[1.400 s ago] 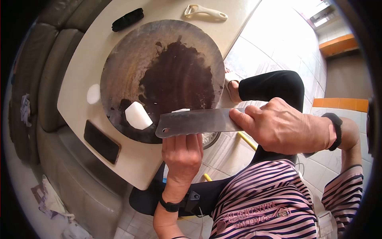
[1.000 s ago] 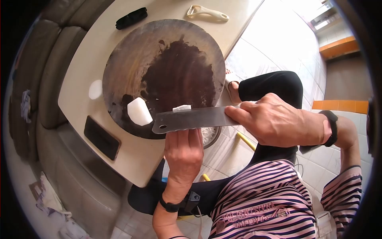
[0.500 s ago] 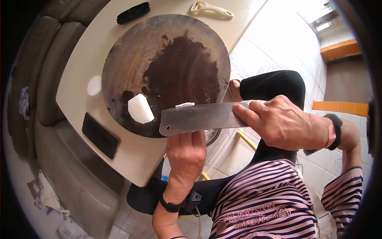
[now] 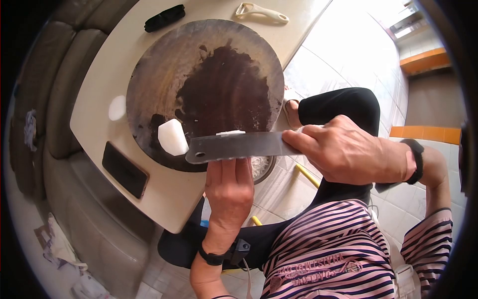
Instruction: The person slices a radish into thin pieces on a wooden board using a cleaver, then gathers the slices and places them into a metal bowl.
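My right hand (image 4: 343,152) is wrapped round the handle end of a wide metal cleaver (image 4: 239,146), held across the near part of a round, dark-stained chopping board (image 4: 154,74). My left hand (image 4: 229,187) has its fingers together, reaching under the blade at the board's near edge; the fingertips are hidden. Thin white radish slices (image 4: 230,133) peek out beyond the blade, and the rest of that piece is covered by it. A larger peeled chunk of white radish (image 4: 173,137) lies on the board, left of the cleaver.
On the table (image 4: 167,209) are a phone (image 4: 125,169), a white round piece (image 4: 117,108), a black bundle (image 4: 164,18) and a cream peeler (image 4: 262,12). Below the board's near edge, a bowl (image 4: 262,168) holds white shreds. A grey sofa (image 4: 99,214) stands left.
The cleaver has shifted left and its blade has tilted, showing a narrower face. My right hand moved slightly left with it. More of the bowl of shreds shows now.
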